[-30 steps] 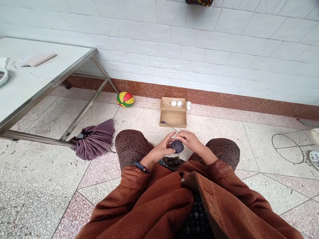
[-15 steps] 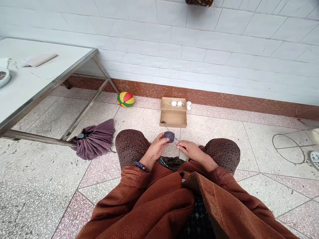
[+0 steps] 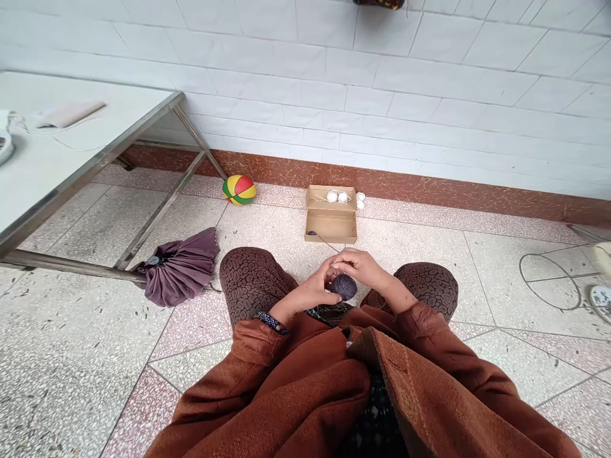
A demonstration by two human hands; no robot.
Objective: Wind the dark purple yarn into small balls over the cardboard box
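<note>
A dark grey-purple ball of yarn (image 3: 344, 287) sits between my knees, gripped by my left hand (image 3: 319, 284) with its fingers and thumb around the ball's left side. Over the ball's upper edge, my right hand (image 3: 361, 267) is closed in a pinch at the yarn strand (image 3: 328, 243), its fingertips close to those of the left. That strand runs up to an open cardboard box (image 3: 331, 222) on the floor. A second small dark ball of yarn (image 3: 312, 233) lies in the box's lower left corner.
Two white yarn balls (image 3: 337, 196) rest in the box's raised lid, with more white balls (image 3: 361, 200) beside it. A colourful ball (image 3: 239, 189) is by the table leg. A folded purple umbrella (image 3: 184, 267) leans under the white table (image 3: 109, 111). At right stands a wire frame (image 3: 548, 280).
The yarn ball has moved right and toward my body, turning in my left hand. My right hand has moved up from the ball's right side to over its top.
</note>
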